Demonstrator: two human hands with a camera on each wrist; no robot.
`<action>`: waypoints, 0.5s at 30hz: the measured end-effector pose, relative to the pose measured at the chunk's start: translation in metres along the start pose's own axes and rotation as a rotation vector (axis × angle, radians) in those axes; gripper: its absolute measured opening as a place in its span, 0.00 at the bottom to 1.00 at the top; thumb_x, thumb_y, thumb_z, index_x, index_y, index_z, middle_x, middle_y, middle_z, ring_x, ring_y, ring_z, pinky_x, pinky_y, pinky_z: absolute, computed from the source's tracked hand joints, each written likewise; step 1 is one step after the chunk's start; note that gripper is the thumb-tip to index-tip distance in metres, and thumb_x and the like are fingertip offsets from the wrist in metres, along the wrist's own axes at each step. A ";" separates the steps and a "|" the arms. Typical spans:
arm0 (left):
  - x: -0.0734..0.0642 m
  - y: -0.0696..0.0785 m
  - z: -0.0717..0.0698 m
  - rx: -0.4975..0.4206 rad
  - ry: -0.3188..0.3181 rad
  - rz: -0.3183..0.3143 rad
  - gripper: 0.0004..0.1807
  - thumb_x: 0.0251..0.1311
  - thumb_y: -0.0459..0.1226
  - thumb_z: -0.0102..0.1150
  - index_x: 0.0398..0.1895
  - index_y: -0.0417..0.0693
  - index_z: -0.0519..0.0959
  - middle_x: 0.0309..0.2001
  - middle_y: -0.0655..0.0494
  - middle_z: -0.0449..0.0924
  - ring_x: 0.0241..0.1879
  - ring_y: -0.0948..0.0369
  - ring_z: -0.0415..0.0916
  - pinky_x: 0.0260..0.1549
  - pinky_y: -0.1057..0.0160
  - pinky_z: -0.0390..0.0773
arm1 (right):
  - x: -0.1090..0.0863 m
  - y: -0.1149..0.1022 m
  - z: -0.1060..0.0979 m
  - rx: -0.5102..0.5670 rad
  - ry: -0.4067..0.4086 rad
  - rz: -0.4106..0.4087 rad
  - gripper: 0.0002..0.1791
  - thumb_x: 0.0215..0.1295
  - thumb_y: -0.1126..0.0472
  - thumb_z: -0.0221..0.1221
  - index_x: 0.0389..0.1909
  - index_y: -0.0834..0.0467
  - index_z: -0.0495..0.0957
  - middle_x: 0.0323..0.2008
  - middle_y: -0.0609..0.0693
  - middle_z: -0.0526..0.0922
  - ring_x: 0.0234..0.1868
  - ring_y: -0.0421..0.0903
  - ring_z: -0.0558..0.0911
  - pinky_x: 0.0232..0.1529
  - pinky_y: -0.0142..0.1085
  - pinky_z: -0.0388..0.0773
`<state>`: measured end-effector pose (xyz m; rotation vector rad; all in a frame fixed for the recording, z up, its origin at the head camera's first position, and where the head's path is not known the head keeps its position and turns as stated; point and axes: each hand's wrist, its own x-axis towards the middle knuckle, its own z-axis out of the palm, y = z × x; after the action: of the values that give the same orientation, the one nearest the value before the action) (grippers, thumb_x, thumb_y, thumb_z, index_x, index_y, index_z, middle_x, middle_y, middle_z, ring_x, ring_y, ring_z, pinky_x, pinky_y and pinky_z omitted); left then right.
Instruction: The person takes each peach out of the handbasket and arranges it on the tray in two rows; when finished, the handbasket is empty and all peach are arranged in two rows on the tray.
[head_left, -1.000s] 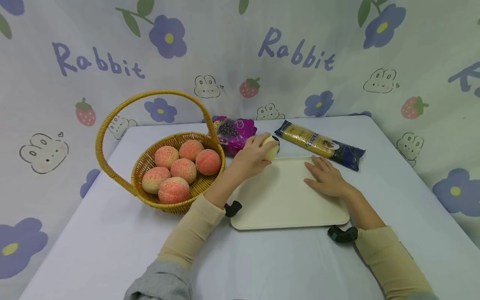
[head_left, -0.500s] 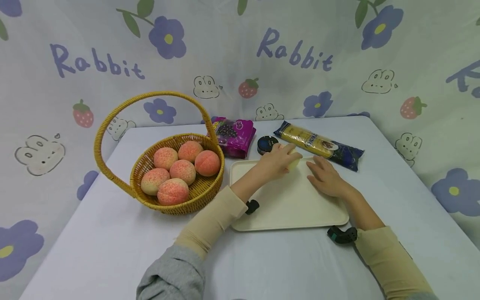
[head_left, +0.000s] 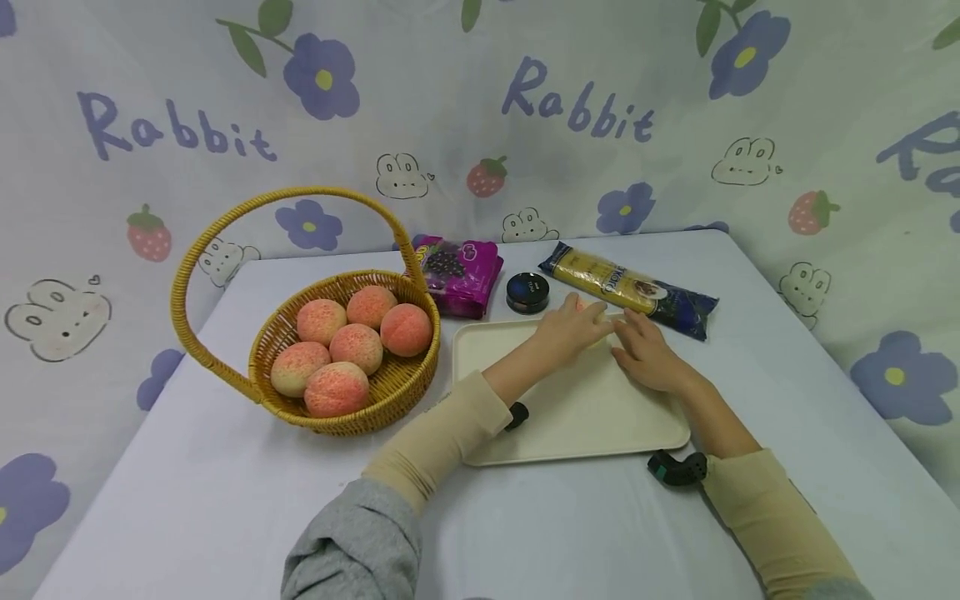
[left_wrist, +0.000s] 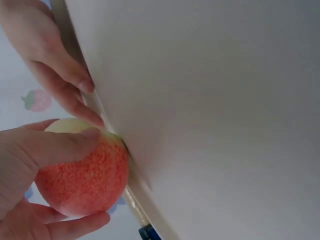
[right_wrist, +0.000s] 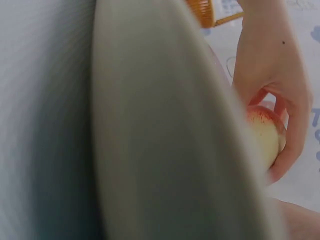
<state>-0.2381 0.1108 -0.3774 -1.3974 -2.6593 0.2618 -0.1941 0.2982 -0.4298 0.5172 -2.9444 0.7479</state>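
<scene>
A red and pale-yellow peach (left_wrist: 87,175) is in my left hand (head_left: 567,329), gripped between thumb and fingers. In the head view this hand is over the far edge of the cream tray (head_left: 577,417), and most of the peach is hidden behind it. The left wrist view shows the peach right at the tray's rim. My right hand (head_left: 651,360) lies along the far right part of the tray with its fingers relaxed, the fingertips close to the left hand's. Nothing shows in the right hand's grasp.
At the left stands a wicker basket (head_left: 390,412) with a tall handle, holding several peaches. Behind the tray lie a purple packet (head_left: 457,279), a dark round tin (head_left: 528,292) and a yellow-and-blue bag (head_left: 626,287). A printed cloth hangs behind the table.
My left hand has carried the peach to the right, from beside the dark tin to near the right hand. The tin is now uncovered. The right hand has barely moved.
</scene>
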 end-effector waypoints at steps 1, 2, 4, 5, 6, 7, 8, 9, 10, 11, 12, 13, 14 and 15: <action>0.000 0.000 0.000 0.007 0.004 0.002 0.35 0.55 0.34 0.60 0.64 0.70 0.61 0.67 0.57 0.55 0.62 0.45 0.55 0.34 0.58 0.78 | 0.000 0.000 0.000 -0.003 0.002 0.001 0.25 0.66 0.62 0.49 0.60 0.71 0.60 0.64 0.75 0.47 0.64 0.73 0.44 0.60 0.63 0.40; 0.000 0.000 -0.001 0.008 0.006 0.003 0.35 0.56 0.34 0.59 0.65 0.71 0.61 0.67 0.57 0.54 0.62 0.45 0.55 0.35 0.57 0.78 | 0.001 0.001 0.001 -0.005 0.005 0.002 0.25 0.66 0.62 0.49 0.60 0.70 0.60 0.64 0.75 0.47 0.64 0.73 0.45 0.60 0.63 0.40; -0.001 0.000 -0.001 0.003 0.008 0.010 0.35 0.57 0.34 0.59 0.65 0.72 0.60 0.68 0.57 0.53 0.62 0.45 0.55 0.35 0.57 0.77 | 0.001 0.001 0.001 -0.006 0.009 0.002 0.24 0.65 0.62 0.49 0.59 0.69 0.61 0.64 0.75 0.47 0.64 0.73 0.45 0.60 0.63 0.40; -0.001 0.000 -0.002 0.000 0.009 0.012 0.35 0.57 0.35 0.58 0.65 0.72 0.60 0.68 0.57 0.53 0.63 0.45 0.55 0.35 0.58 0.77 | 0.001 0.001 0.001 -0.005 0.010 0.002 0.24 0.65 0.62 0.49 0.59 0.69 0.61 0.64 0.75 0.47 0.64 0.72 0.45 0.60 0.63 0.40; -0.002 0.000 -0.002 -0.006 0.010 0.013 0.35 0.57 0.35 0.58 0.65 0.72 0.59 0.69 0.56 0.52 0.63 0.45 0.54 0.34 0.58 0.77 | 0.002 0.000 0.001 -0.006 0.011 -0.001 0.24 0.65 0.62 0.49 0.59 0.69 0.61 0.64 0.75 0.47 0.64 0.72 0.45 0.60 0.63 0.40; -0.002 0.000 -0.003 -0.007 0.008 0.012 0.35 0.58 0.35 0.58 0.65 0.73 0.59 0.69 0.56 0.51 0.63 0.44 0.53 0.34 0.58 0.77 | 0.002 0.000 0.001 -0.006 0.013 -0.008 0.24 0.65 0.63 0.49 0.59 0.69 0.61 0.64 0.75 0.48 0.64 0.72 0.46 0.60 0.63 0.41; -0.002 -0.001 -0.003 -0.008 0.010 0.009 0.34 0.58 0.36 0.57 0.65 0.73 0.59 0.69 0.56 0.50 0.63 0.44 0.53 0.33 0.58 0.77 | 0.002 0.000 0.001 -0.004 0.014 -0.010 0.23 0.65 0.64 0.49 0.59 0.69 0.61 0.64 0.75 0.48 0.64 0.72 0.46 0.60 0.63 0.41; -0.003 -0.001 -0.003 -0.010 0.010 0.005 0.35 0.59 0.36 0.57 0.65 0.74 0.58 0.69 0.56 0.50 0.64 0.43 0.53 0.34 0.58 0.78 | 0.001 0.000 0.000 -0.003 0.014 -0.012 0.23 0.65 0.65 0.48 0.60 0.69 0.61 0.64 0.75 0.48 0.63 0.72 0.47 0.60 0.63 0.42; -0.003 -0.001 -0.003 -0.014 0.007 0.000 0.34 0.59 0.36 0.57 0.66 0.74 0.57 0.70 0.55 0.49 0.64 0.43 0.52 0.35 0.57 0.78 | 0.001 -0.001 0.000 -0.003 0.016 -0.015 0.24 0.65 0.66 0.47 0.60 0.70 0.60 0.64 0.75 0.48 0.63 0.72 0.48 0.60 0.62 0.42; -0.003 -0.001 -0.004 -0.022 0.011 -0.003 0.34 0.59 0.36 0.56 0.65 0.74 0.58 0.69 0.55 0.49 0.64 0.42 0.52 0.35 0.57 0.78 | 0.001 -0.001 0.000 -0.001 0.016 -0.010 0.24 0.65 0.67 0.46 0.61 0.70 0.59 0.64 0.75 0.48 0.63 0.72 0.48 0.60 0.62 0.43; -0.004 -0.001 -0.005 -0.031 0.012 -0.005 0.34 0.60 0.36 0.56 0.65 0.74 0.58 0.69 0.55 0.50 0.64 0.42 0.52 0.36 0.56 0.77 | 0.001 -0.001 -0.001 0.003 0.015 -0.006 0.24 0.65 0.68 0.44 0.61 0.71 0.58 0.64 0.75 0.48 0.63 0.72 0.48 0.60 0.62 0.43; -0.004 -0.001 -0.005 -0.039 0.012 -0.006 0.33 0.60 0.36 0.56 0.65 0.74 0.58 0.69 0.55 0.50 0.64 0.42 0.52 0.37 0.55 0.77 | 0.001 -0.001 -0.001 0.011 0.014 0.006 0.24 0.65 0.69 0.43 0.62 0.71 0.57 0.64 0.74 0.47 0.63 0.72 0.48 0.60 0.62 0.43; -0.004 -0.001 -0.006 -0.046 0.013 -0.004 0.33 0.60 0.37 0.56 0.65 0.73 0.58 0.69 0.54 0.51 0.64 0.43 0.53 0.38 0.55 0.77 | 0.000 -0.002 -0.002 0.020 0.010 0.020 0.25 0.65 0.69 0.42 0.63 0.71 0.56 0.64 0.74 0.47 0.63 0.72 0.48 0.60 0.62 0.43; -0.005 -0.001 -0.007 -0.056 0.013 -0.001 0.33 0.60 0.37 0.56 0.65 0.73 0.58 0.69 0.54 0.51 0.64 0.43 0.53 0.39 0.54 0.77 | 0.000 -0.002 -0.002 0.027 0.007 0.031 0.25 0.66 0.69 0.42 0.63 0.71 0.56 0.65 0.74 0.46 0.63 0.72 0.48 0.60 0.62 0.43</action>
<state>-0.2350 0.1071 -0.3706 -1.4080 -2.6769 0.1797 -0.1936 0.2973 -0.4266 0.4709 -2.9457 0.7928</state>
